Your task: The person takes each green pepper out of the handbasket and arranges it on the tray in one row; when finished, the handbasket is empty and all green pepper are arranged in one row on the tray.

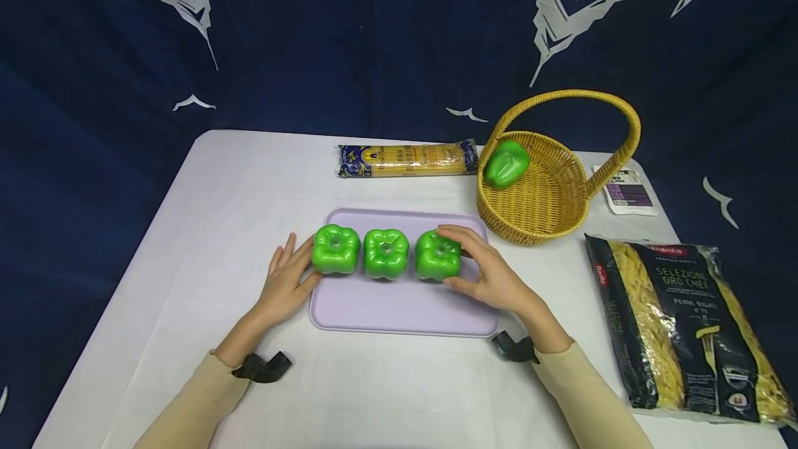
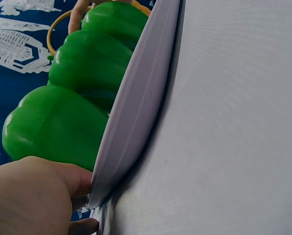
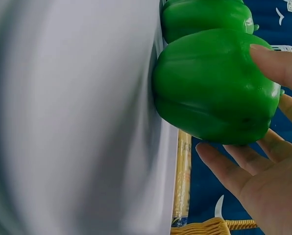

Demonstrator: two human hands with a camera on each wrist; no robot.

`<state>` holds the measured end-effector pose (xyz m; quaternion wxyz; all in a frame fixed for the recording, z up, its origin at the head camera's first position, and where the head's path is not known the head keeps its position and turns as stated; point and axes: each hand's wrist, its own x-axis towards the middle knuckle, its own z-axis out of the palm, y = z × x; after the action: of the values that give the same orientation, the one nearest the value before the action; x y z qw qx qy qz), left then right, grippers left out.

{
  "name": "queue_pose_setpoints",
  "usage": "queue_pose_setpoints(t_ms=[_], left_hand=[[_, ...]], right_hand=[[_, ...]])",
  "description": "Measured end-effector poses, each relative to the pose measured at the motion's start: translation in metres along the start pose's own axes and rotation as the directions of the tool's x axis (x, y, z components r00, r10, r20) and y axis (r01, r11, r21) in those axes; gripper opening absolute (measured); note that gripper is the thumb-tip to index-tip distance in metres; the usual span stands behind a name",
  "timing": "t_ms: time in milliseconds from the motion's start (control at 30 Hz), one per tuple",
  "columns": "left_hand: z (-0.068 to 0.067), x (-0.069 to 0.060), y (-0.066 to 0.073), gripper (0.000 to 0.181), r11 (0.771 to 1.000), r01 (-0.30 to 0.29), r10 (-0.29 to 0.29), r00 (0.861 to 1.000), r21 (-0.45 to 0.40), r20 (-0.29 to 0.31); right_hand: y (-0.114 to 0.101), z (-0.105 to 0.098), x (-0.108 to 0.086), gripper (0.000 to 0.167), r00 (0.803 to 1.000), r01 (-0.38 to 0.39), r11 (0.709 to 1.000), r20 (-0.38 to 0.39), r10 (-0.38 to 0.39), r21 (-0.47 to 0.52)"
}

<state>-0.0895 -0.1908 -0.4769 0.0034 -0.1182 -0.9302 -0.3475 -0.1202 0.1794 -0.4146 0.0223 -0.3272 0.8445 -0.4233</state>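
Three green bell peppers stand in a row on a lilac tray [image 1: 399, 307]. At the row's left end, my left hand [image 1: 289, 283] touches the left bell pepper [image 1: 336, 249] with its fingers fairly straight, beside the tray's edge. The middle bell pepper [image 1: 386, 253] stands apart from both hands. My right hand [image 1: 492, 276] holds the right bell pepper [image 1: 438, 256] between thumb and fingers; the right wrist view shows the thumb on one side of this pepper [image 3: 214, 85] and the fingers on the other. The left wrist view shows the thumb side of my left hand [image 2: 36, 196] near the tray rim.
A wicker basket [image 1: 542, 217] with a tall handle holds another green bell pepper [image 1: 508, 164]. Behind the tray lies a spaghetti pack [image 1: 408, 160]. A large penne bag [image 1: 686, 331] lies at the right, and a small white-and-purple packet [image 1: 628, 192] sits behind the basket handle.
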Motion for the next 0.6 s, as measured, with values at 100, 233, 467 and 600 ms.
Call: queue_pose_setpoints(t_ms=[100, 233, 467, 600], left_hand=[[0.0, 0.0, 0.0, 0.055, 1.0, -0.003, 0.003, 1.0, 0.001, -0.003], [0.0, 0.0, -0.001, 0.055, 1.0, -0.004, 0.004, 1.0, -0.002, -0.005], [0.0, 0.0, 0.0, 0.055, 1.0, -0.003, 0.003, 1.0, -0.002, -0.008], [0.0, 0.0, 0.0, 0.055, 1.0, -0.001, 0.001, 1.0, -0.001, -0.008]], right_hand=[[0.001, -0.001, -0.001, 0.085, 1.0, -0.003, 1.0, 0.014, 0.003, 0.003], [-0.001, -0.008, -0.003, 0.086, 1.0, 0.003, 1.0, 0.03, -0.002, -0.029], [-0.009, -0.039, -0.005, 0.085, 1.0, -0.008, 0.998, -0.014, 0.007, -0.059], [-0.006, -0.059, -0.003, 0.081, 0.995, -0.039, 0.995, -0.1, 0.029, -0.097]])
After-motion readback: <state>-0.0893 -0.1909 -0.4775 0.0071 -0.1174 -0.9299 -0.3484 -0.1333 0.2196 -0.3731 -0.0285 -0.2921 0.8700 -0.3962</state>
